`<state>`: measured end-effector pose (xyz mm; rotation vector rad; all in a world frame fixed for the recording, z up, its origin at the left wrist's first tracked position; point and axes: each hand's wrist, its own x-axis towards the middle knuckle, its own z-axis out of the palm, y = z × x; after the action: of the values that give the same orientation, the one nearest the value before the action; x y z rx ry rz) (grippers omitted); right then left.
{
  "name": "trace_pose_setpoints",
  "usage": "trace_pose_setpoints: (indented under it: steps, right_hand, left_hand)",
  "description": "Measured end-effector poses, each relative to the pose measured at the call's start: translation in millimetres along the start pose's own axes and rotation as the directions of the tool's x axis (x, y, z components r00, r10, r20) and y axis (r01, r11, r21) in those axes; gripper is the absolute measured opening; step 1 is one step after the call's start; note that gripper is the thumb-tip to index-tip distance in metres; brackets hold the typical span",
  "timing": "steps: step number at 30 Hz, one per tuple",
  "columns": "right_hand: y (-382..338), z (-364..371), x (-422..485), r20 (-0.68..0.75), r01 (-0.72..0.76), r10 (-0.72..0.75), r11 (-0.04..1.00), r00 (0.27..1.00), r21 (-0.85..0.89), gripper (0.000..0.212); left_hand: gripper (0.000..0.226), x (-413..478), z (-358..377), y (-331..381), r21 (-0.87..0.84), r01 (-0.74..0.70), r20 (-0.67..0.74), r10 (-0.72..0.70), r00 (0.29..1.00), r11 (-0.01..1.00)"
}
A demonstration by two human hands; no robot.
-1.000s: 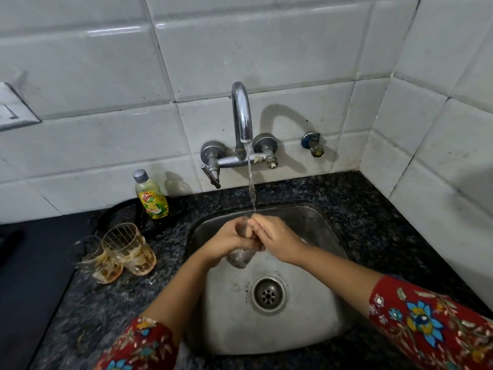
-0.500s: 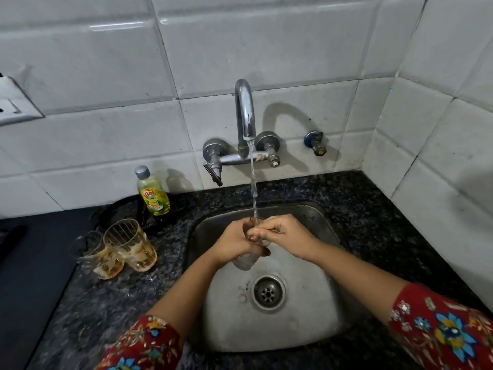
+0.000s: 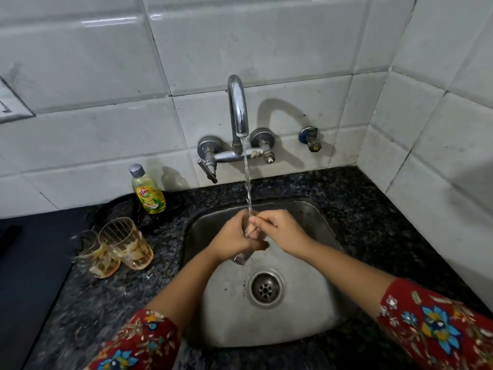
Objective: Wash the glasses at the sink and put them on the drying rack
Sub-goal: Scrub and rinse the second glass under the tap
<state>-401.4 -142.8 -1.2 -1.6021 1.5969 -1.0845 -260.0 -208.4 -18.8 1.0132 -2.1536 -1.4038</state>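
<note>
One glass (image 3: 241, 257) is in hand over the sink (image 3: 306, 311), its base showing just below the left hand (image 3: 234, 237). Left fingers are clamped round its body. The right hand (image 3: 280, 231) sits at its mouth, fingers (image 3: 260, 222) bunched together at or inside the rim; whether they reach inside cannot be told.

Compared with a second ago, the grip is unchanged in kind: left hand round the body, right hand at the rim. The right fingers have shifted slightly at the mouth, consistent with rubbing. The glass remains under the stream (image 3: 248, 188), which lands between the two sets of fingers.

Judgement: rinsing of this glass is under way, not finished. No move toward a rack has begun.

Left of the fingers, well apart, two glasses (image 3: 125, 244) stand on the counter (image 3: 88, 303), touching each other and holding amber residue. Both appear unwashed and have not moved. Beyond them stands a soap bottle (image 3: 148, 192).

Above the fingers, the tap (image 3: 238, 110) is running.

No drying rack is in view. Task stands early: one glass in wash, two waiting.
</note>
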Motion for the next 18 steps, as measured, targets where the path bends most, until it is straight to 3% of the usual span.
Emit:
trace_pose_setpoints:
  steps: [2, 4, 6, 8, 9, 11, 13, 15, 18]
  right_hand:
    - [-6, 10, 6, -0.009, -0.124, 0.123, 0.991, 0.992, -0.057, 0.037]
    - [-14, 19, 12, -0.043, -0.25, 0.247, 0.96, 0.968, -0.128, 0.046]
    - [-16, 24, 17, -0.031, -0.339, 0.337, 0.937, 0.941, -0.083, 0.047]
    - [-14, 26, 22, 0.037, -0.416, 0.417, 0.909, 0.908, -0.03, 0.036]
    - [-13, 27, 23, 0.078, -0.451, 0.451, 0.892, 0.889, -0.011, 0.029]
    - [-17, 29, 21, 0.141, -0.5, 0.495, 0.866, 0.857, 0.0, 0.028]
    - [-21, 31, 19, 0.171, -0.518, 0.516, 0.855, 0.839, -0.04, 0.033]
    - [-26, 28, 17, 0.173, -0.498, 0.505, 0.863, 0.846, -0.088, 0.036]
    - [-36, 17, 14, 0.212, -0.466, 0.467, 0.883, 0.858, -0.061, 0.037]
  left_hand:
    - [0.059, -7, 9, 1, 0.207, 0.055, -0.13, -0.029, 0.991, 0.977]
    - [0.062, -12, 16, 1, 0.232, 0.041, -0.124, -0.012, 0.992, 0.972]
    - [0.058, -15, 17, -2, 0.066, 0.083, -0.116, -0.075, 0.99, 0.994]
    - [0.041, -17, 18, -5, -0.212, 0.217, -0.113, -0.245, 0.963, 0.953]
    - [0.036, -18, 21, -5, -0.413, 0.327, -0.06, -0.383, 0.922, 0.85]
    - [0.04, -22, 28, 1, -0.737, 0.497, 0.184, -0.572, 0.8, 0.458]
    - [0.045, -18, 30, 9, -0.884, 0.459, 0.323, -0.595, 0.736, 0.088]
    - [0.045, -11, 34, 13, -0.938, 0.34, 0.31, -0.601, 0.736, -0.067]
    - [0.05, 6, 41, 18, -0.989, 0.13, 0.149, -0.603, 0.784, -0.075]
